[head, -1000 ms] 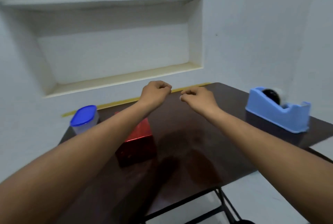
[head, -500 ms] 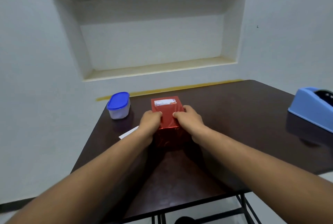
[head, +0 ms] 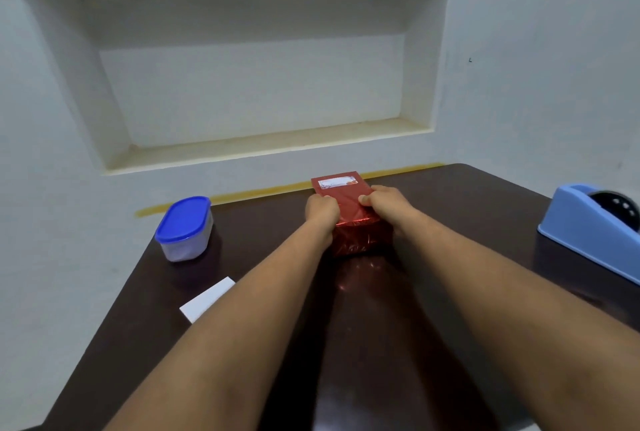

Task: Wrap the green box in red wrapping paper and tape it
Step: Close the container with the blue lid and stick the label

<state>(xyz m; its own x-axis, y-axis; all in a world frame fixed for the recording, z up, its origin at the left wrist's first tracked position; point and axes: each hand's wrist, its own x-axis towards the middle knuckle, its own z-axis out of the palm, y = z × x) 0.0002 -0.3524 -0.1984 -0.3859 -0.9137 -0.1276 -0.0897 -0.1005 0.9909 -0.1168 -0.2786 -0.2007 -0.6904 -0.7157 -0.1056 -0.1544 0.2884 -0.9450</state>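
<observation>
Gripping the red-wrapped box [head: 346, 203] at frame centre, left hand [head: 322, 210] and right hand [head: 386, 205] clasp opposite sides. Tape dispenser [head: 588, 233] at right edge.

Two bare forearms reach in from the lower frame, sleeveless as far as visible, with both hands free of rings, watches or gloves.

My dark brown table [head: 450, 292] stands against the wall. On it lie the red-wrapped box [head: 349, 219] at the far middle, a blue-lidded plastic container [head: 185, 228] at far left, a white slip of paper [head: 207, 299] nearer me, and a blue tape dispenser [head: 592, 229] at right.
</observation>
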